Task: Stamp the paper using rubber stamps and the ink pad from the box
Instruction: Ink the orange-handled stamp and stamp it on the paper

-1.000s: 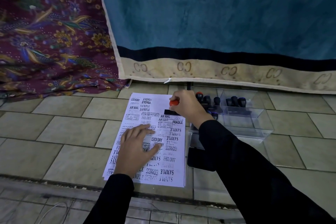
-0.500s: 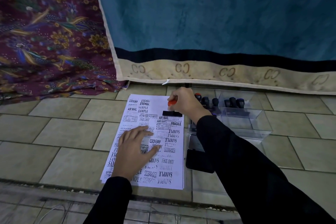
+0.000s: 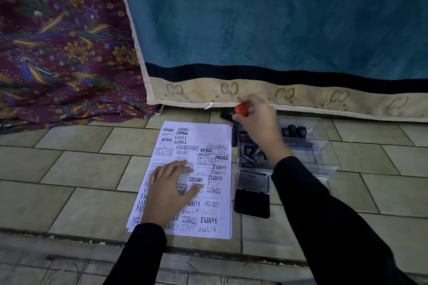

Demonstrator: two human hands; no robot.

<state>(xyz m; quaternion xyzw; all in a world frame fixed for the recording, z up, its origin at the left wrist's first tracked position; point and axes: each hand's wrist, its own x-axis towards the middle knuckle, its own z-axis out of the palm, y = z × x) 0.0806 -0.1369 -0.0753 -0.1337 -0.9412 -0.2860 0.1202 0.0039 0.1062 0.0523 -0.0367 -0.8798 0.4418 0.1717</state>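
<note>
Left hand [image 3: 171,192] lying flat, fingers spread, pressing on the stamped paper [image 3: 208,133], right hand [image 3: 257,122] gripping a red-knobbed rubber stamp [image 3: 240,109] just beyond the paper's far right corner, open ink pad [image 3: 252,201] lying beside the paper, clear box [image 3: 319,146] sitting behind it.
</note>
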